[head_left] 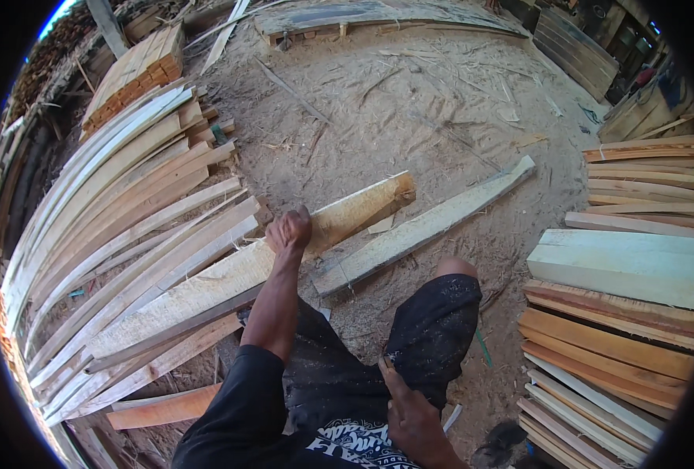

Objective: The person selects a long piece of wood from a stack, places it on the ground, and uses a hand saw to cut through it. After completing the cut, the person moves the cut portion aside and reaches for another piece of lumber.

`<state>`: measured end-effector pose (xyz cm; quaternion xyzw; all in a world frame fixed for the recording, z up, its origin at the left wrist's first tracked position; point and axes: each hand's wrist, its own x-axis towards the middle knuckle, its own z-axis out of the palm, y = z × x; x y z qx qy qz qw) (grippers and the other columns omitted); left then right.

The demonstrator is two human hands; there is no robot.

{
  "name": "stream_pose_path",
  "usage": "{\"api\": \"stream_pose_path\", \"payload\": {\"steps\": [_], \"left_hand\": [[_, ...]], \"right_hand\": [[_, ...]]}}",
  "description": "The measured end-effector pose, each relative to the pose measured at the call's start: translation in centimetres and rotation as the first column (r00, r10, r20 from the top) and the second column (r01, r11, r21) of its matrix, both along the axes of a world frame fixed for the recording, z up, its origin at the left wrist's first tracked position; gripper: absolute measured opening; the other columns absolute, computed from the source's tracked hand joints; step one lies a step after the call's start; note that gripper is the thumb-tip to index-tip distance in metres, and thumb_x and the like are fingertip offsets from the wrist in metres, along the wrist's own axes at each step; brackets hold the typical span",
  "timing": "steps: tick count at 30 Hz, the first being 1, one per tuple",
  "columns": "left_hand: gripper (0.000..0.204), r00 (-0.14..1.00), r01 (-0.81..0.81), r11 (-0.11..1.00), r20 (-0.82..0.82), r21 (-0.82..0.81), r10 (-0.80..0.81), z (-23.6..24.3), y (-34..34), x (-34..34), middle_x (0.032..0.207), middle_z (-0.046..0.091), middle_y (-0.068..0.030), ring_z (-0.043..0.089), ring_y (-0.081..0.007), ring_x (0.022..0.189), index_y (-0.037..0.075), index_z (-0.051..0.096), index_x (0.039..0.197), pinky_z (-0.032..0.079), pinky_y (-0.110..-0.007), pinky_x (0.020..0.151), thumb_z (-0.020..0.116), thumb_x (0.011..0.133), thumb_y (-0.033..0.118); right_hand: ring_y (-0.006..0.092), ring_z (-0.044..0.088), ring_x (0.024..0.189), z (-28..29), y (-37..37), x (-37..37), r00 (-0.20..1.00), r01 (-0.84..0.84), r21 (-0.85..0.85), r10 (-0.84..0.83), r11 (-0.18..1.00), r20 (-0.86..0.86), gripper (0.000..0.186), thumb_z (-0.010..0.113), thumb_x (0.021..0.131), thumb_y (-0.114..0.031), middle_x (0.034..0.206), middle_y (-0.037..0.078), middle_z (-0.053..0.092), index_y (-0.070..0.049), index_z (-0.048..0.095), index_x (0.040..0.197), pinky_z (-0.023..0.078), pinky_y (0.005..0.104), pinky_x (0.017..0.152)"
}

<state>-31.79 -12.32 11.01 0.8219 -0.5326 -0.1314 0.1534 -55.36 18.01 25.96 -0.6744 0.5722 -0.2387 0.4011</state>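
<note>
My left hand [288, 230] is closed on the upper edge of a long pale wooden board [206, 285] with rough sawn faces. This board slants from the lower left up to its yellowish end at the middle. Close to my lap, my right hand [414, 422] is curled, its index finger reaching forward along something small and thin; what it holds is too hidden to name. A second pale board [425, 230] with a dark edge lies on the ground beyond my knees, roughly parallel to the first and apart from it.
Many thin planks [120, 172] lie fanned out at the left, with a neat stack of short boards [139, 66] behind them. Stacked planks [609, 336] line the right side. A large flat panel [394, 19] lies at the far end of the sandy ground [355, 102].
</note>
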Motion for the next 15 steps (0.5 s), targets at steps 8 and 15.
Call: {"api": "stream_pose_path", "payload": {"steps": [8,15], "left_hand": [[0.056,1.0,-0.014,0.999,0.002,0.049,0.014,1.4,0.8,-0.3,0.098,0.067,-0.0241,0.063,-0.04,0.097,0.004,0.073,0.087,0.046,-0.048,0.086,0.04,0.091,0.049],[0.057,1.0,0.0,0.993,-0.014,0.119,0.002,0.3,0.0,0.3,0.098,0.067,-0.0245,0.063,-0.0406,0.097,0.003,0.073,0.089,0.046,-0.05,0.087,0.039,0.092,0.049]], "right_hand": [[0.0477,0.06,0.072,-9.8,-16.7,7.5,1.0,-0.019,-0.128,0.019,0.992,-0.002,0.08,0.054,0.079,0.0,0.079,0.029,0.061,-0.016,0.022,0.151,0.05,0.0528,0.071],[0.0392,0.063,0.096,1.8,0.7,0.5,0.996,0.063,0.058,-0.067,0.996,0.063,0.073,0.053,0.078,0.01,0.136,0.016,0.051,-0.012,0.035,0.146,0.051,0.042,0.085]]}}
